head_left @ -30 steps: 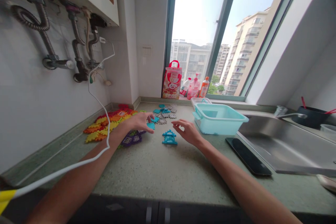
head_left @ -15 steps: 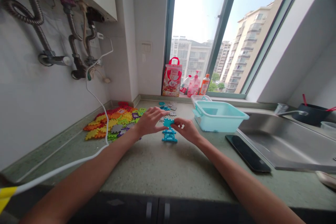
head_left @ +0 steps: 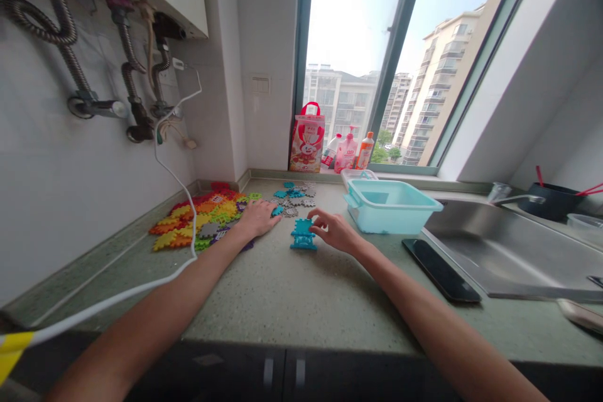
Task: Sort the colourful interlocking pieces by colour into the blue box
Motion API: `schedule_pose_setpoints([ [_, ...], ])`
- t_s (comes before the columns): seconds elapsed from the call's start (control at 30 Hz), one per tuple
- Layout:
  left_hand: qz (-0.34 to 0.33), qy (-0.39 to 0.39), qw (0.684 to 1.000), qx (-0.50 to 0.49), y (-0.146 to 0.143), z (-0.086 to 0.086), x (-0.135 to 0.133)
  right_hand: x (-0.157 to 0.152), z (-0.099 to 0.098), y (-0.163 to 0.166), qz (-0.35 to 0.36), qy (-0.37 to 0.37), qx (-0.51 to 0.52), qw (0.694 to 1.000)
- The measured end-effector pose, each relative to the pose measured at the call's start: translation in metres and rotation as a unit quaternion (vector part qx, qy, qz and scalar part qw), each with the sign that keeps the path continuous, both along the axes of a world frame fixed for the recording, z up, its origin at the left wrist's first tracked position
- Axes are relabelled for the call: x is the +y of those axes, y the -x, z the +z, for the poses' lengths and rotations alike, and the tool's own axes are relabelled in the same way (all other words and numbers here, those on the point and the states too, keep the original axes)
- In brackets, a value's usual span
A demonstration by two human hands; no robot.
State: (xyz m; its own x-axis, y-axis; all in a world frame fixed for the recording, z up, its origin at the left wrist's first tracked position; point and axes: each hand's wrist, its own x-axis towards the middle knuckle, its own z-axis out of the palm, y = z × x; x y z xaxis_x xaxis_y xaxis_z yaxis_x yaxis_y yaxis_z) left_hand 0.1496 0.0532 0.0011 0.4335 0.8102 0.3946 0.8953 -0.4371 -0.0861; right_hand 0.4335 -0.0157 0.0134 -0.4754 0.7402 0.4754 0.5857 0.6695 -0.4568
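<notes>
A small structure of blue interlocking plastic tiles (head_left: 303, 241) stands on the counter in front of me, with one blue tile (head_left: 302, 226) upright on its top. My right hand (head_left: 333, 230) has its thumb and fingers curled at the right edge of that upper tile, pinching it. To the left, my left hand (head_left: 258, 217) reaches palm down with fingers stretched, its fingertips at a loose blue tile (head_left: 277, 210) lying flat. Grey tiles (head_left: 291, 207) and more blue tiles (head_left: 294, 193) lie just beyond. Part of the colourful tile pile is hidden by my left hand and forearm.
A pile of red, orange, yellow, green and purple tiles (head_left: 188, 220) covers the left counter, crossed by a white cable (head_left: 194, 232). At right are a light-blue plastic tub (head_left: 393, 217), a black phone (head_left: 440, 270) and a steel sink (head_left: 513, 257). A bag (head_left: 307, 146) and bottles stand by the window.
My left hand has left the blue structure and moved left to the loose tiles, uncovering several grey and blue ones. My right hand stays at the structure, whose upper tile now sits lower.
</notes>
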Motion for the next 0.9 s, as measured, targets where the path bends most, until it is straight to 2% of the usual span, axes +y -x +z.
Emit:
schedule_pose_setpoints([
  [0.23, 0.029, -0.028, 0.999, -0.035, 0.000, 0.006, -0.003, 0.005, -0.007, 0.000, 0.007, -0.014, -0.021, 1.000],
  [0.5, -0.036, -0.081, 0.989, -0.118, -0.001, 0.012, -0.009, 0.007, -0.008, 0.002, -0.015, -0.042, 0.012, 0.999],
  [0.67, -0.057, -0.074, 0.987, -0.133, -0.002, 0.011, -0.009, 0.004, -0.003, 0.003, -0.017, -0.020, 0.066, 0.997],
  [0.9, -0.070, -0.080, 0.984, -0.141, -0.002, 0.011, -0.011, 0.005, -0.002, 0.000, -0.006, -0.072, -0.009, 0.997],
])
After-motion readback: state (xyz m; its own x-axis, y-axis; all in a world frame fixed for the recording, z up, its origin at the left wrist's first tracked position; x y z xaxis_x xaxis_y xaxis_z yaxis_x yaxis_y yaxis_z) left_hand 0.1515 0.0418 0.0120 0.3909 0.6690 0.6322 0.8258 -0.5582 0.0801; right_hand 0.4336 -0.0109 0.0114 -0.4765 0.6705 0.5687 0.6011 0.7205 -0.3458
